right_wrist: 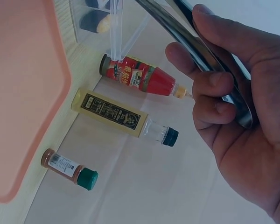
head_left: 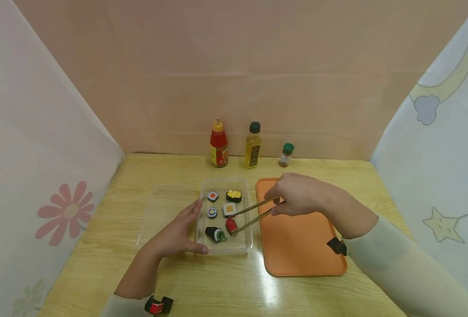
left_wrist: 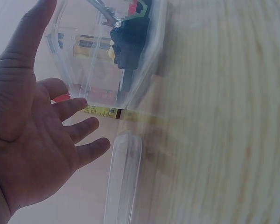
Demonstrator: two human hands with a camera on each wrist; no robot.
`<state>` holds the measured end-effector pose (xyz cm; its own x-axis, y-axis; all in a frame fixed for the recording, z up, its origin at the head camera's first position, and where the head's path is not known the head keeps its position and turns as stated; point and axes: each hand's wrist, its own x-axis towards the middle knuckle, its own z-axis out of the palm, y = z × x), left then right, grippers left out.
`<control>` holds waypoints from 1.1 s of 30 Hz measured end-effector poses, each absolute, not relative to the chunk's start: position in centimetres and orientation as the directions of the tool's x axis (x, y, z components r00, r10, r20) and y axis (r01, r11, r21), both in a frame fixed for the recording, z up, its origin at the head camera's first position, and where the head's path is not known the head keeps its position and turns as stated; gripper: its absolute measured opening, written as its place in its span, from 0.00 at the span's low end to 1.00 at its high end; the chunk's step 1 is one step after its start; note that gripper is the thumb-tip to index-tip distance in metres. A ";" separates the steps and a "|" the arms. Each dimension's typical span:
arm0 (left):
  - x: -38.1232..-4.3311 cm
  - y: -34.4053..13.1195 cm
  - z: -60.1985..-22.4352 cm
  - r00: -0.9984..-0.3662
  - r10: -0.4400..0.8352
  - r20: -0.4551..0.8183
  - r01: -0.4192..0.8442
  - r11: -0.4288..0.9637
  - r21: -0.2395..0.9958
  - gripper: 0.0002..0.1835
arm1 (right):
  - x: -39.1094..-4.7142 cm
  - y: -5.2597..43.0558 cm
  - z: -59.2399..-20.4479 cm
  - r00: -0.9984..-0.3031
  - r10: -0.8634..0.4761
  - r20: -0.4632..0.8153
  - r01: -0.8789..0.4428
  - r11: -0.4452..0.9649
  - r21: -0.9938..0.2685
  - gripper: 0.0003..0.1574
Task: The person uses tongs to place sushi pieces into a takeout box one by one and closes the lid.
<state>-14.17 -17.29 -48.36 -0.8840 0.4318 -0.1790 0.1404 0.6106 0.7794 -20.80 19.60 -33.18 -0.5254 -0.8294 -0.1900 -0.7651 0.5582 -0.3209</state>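
Observation:
My right hand (head_left: pixel 299 196) holds metal tongs (right_wrist: pixel 182 39), gripping them between thumb and curled fingers. The tips of the tongs reach into a clear plastic box (head_left: pixel 224 252), on either side of a red-topped sushi piece (head_left: pixel 231 226). Whether both tips touch it, I cannot tell. Around it lie a hand roll (head_left: pixel 215 234), a yellow-topped piece (head_left: pixel 234 196), a white square piece (head_left: pixel 229 209) and small rolls (head_left: pixel 212 196). At the box's left side is my left hand (head_left: pixel 173 235), its fingers extended and thumb spread along the wall; in the left wrist view the palm (left_wrist: pixel 37 140) holds nothing.
An orange tray (head_left: pixel 297 246) lies right of the box, under my right forearm. Left of the box is a clear lid (head_left: pixel 166 193). At the back stand a red sauce bottle (head_left: pixel 219 147), an oil bottle (head_left: pixel 252 147) and a green-capped spice jar (head_left: pixel 285 156).

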 end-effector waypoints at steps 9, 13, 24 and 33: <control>-14.2 -17.3 -48.4 -0.882 0.436 -0.178 0.144 0.609 0.780 0.75 | -20.6 21.5 -33.6 -0.518 -0.846 -0.129 -0.768 0.526 -0.365 0.18; -14.2 -17.3 -48.3 -0.881 0.439 -0.174 0.149 0.607 0.781 0.75 | -20.2 22.5 -33.9 -0.536 -0.835 -0.127 -0.748 0.539 -0.388 0.20; -14.1 -17.3 -48.0 -0.882 0.438 -0.173 0.153 0.614 0.775 0.76 | -18.9 25.5 -35.2 -0.573 -0.819 -0.030 -0.729 0.526 -0.437 0.18; -14.1 -17.3 -48.2 -0.882 0.440 -0.168 0.156 0.609 0.778 0.75 | -17.5 28.4 -36.8 -0.582 -0.799 0.149 -0.750 0.457 -0.478 0.20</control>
<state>-14.15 -17.29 -48.15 -0.8823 0.4398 -0.1677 0.1558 0.6090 0.7777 -17.46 28.35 -36.78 -0.5820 -0.7995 0.1486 -0.7500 0.4572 -0.4779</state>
